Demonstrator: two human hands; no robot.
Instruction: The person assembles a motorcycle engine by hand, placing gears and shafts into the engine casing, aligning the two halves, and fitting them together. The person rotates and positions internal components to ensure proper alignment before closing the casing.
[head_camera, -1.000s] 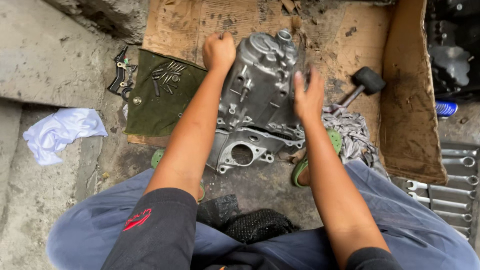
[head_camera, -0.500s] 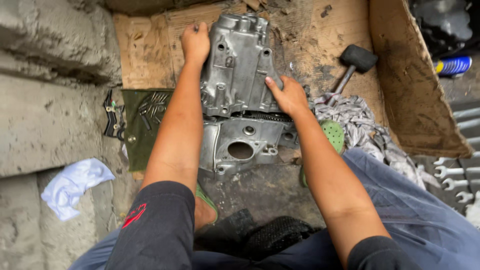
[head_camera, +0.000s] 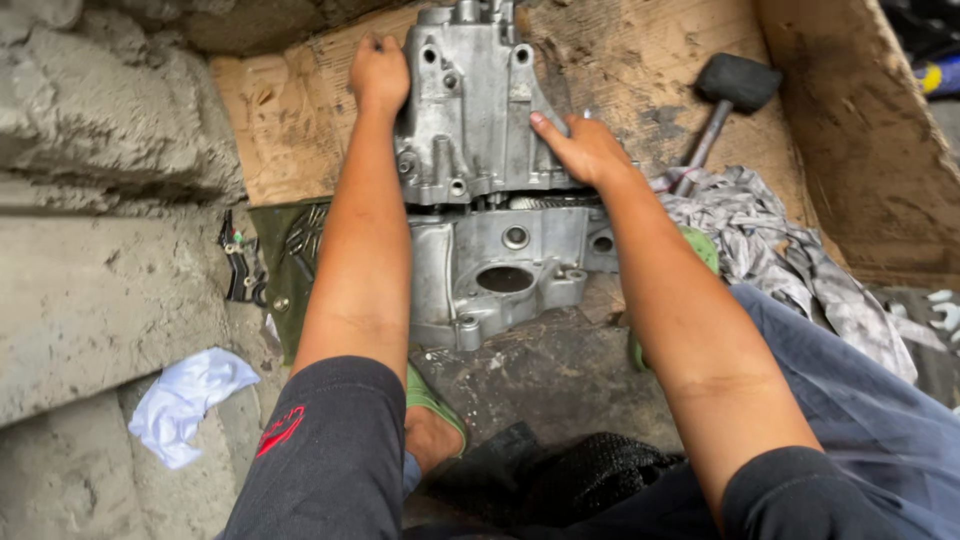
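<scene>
A grey cast-metal engine casing lies in front of me in two parts. The upper casing half (head_camera: 470, 110) sits on a sheet of cardboard (head_camera: 270, 120), slightly apart from the lower half (head_camera: 500, 270), with gear teeth showing in the gap. My left hand (head_camera: 378, 72) grips the upper half's far left edge. My right hand (head_camera: 585, 148) presses flat against its right side, fingers spread on the metal.
A black rubber mallet (head_camera: 730, 95) lies on the cardboard at right, beside a crumpled grey rag (head_camera: 780, 250). A green cloth with several bolts (head_camera: 300, 250) and black brackets (head_camera: 240, 265) lie at left. A white rag (head_camera: 185, 400) lies by the concrete step (head_camera: 110, 200).
Both hands have pushed the upper casing half away from me, and a gap has opened between it and the lower half. My view has also shifted.
</scene>
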